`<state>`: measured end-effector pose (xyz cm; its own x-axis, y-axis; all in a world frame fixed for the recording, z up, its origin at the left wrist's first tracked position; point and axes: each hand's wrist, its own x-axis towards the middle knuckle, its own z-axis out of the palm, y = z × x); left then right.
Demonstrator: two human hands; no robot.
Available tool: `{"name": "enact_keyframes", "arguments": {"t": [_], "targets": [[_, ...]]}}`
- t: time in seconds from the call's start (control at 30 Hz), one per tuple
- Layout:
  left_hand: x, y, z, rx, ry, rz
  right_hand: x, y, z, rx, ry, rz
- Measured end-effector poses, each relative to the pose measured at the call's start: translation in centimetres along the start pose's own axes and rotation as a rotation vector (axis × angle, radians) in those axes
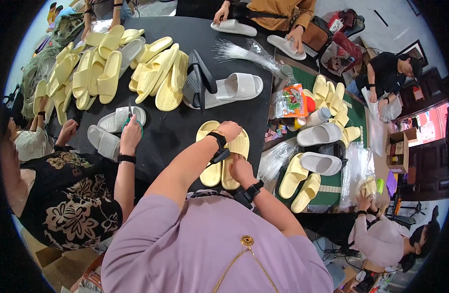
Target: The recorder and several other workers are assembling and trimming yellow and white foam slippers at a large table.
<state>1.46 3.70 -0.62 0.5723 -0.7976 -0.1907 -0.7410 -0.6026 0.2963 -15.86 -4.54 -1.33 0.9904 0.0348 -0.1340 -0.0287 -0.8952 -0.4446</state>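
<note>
Head view, items listed by size, largest first.

Black counter (185, 34): fills the upper middle, with people seated and standing round its edges.

Green-topped counter (357, 113): to the right of the black one, carrying pale yellow and white slippers and sheets of clear plastic.

Heap of pale yellow slippers (95, 68): spread across the far left of the black counter; a second cluster lies just right of it.

White slipper (236, 87): lies flat beyond the wearer's hands, beside a dark grey slipper (199, 80) standing on edge.

Bundle of clear plastic bags (244, 51): lies at the far right of the black counter.

Pair of pale yellow slippers (215, 171): side by side, soles down, at the near edge of the black counter, directly in front of the wearer.

Left hand (229, 130): rests on the far end of the pair, fingers curled over the toe edge and closed on it; a dark band sits at the wrist.

Right hand (241, 168): placed on the right-hand slipper of the pair, pressed against its strap; how tightly the fingers close cannot be told.

Neighbour's hand (130, 134): on the left, holding a small green-handled tool (130, 117) over a white slipper (123, 117).
</note>
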Motion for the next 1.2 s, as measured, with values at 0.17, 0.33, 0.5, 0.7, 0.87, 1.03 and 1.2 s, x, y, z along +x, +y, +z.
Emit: {"name": "enact_keyframes", "arguments": {"t": [0.17, 0.33, 0.5, 0.7, 0.87, 1.03, 1.2], "targets": [[-2.8, 2.5, 0.2, 0.096, -0.010, 0.107, -3.7, 0.3, -2.3, 0.118, -0.079, -0.126], [-4.0, 2.1, 0.9, -0.050, 0.108, 0.056, -4.6, 0.8, -5.1, 0.265, 0.070, -0.207], [-5.2, 2.4, 0.6, -0.494, 0.343, -0.012, 1.1, 1.7, -4.7, 0.578, 0.466, 0.067], [-6.3, 2.8, 0.3, -0.632, 0.439, -0.040, 5.6, 2.6, -2.5, 0.707, 0.250, 0.032], [-6.9, 2.6, 0.5, -0.794, 0.434, -0.140, 6.1, 3.9, -0.6, 0.700, 0.226, 0.192], [-7.1, 2.0, 0.7, -0.989, 0.426, -0.226, 5.8, 3.1, -0.8, 0.754, 0.272, 0.238], [-6.9, 1.6, 1.1, -1.010, 0.430, -0.256, 5.4, 1.8, -1.5, 0.767, 0.270, 0.251]]}}
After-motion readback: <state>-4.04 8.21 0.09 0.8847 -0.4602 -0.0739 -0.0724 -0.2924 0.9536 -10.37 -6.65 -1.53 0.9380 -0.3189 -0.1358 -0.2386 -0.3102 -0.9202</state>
